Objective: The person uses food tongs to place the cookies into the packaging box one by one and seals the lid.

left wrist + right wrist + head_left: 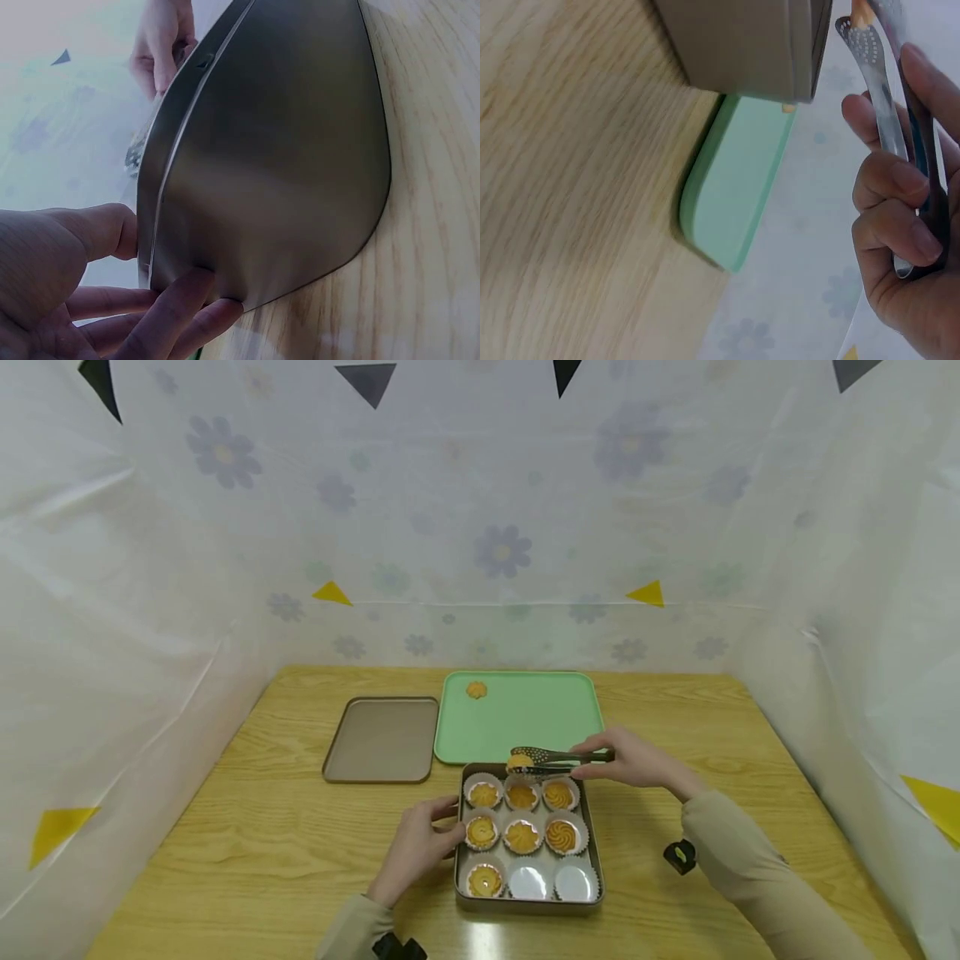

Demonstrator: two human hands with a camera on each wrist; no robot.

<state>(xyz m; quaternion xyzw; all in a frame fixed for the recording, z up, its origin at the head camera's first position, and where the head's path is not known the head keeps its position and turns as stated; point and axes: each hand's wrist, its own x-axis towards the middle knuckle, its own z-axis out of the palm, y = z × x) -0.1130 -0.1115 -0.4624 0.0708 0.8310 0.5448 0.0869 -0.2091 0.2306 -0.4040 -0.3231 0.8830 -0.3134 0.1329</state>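
A square metal tin (597, 860) with white paper cups stands on the wooden table near me. Several cups hold swirl cookies (522, 837); two front cups are bare. My left hand (417, 847) grips the tin's left wall (270, 150), thumb on the rim. My right hand (637, 762) squeezes metal tongs (551, 758) that pinch a cookie (519, 762) just above the tin's far edge. In the right wrist view the fingers (889, 225) wrap the tongs (881, 97). One cookie (476, 690) lies on the green tray (547, 710).
The tin's lid (382, 739) lies left of the green tray, whose edge (735, 202) shows in the right wrist view. A small black object (679, 855) sits on the table right of the tin. Flower-patterned sheets wall in the table on three sides.
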